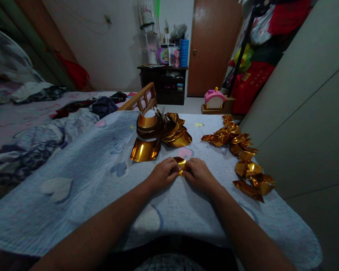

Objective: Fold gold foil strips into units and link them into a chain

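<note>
Between my two hands is a sheet of shiny gold foil paper (181, 162), partly rolled or folded, just above the cloth-covered table. My left hand (165, 173) pinches its left side, fingers curled in. On the opposite side my right hand (199, 174) grips the same paper with thumb and fingers. Much of the paper is hidden behind the fingers. Beyond my left hand lie flat, slightly curled gold sheets (145, 149) and a thicker stack of gold paper (149, 126). Several folded gold paper pieces (248, 168) form a loose heap to the right of my right hand.
A pale blue cloth with heart shapes (98, 199) covers the table. To the left is a bed (14, 124) with rumpled bedding; a wooden rail (147, 94) stands behind the stack. A grey cabinet (307, 113) borders the right side. A pink toy (214, 98) sits beyond the far edge.
</note>
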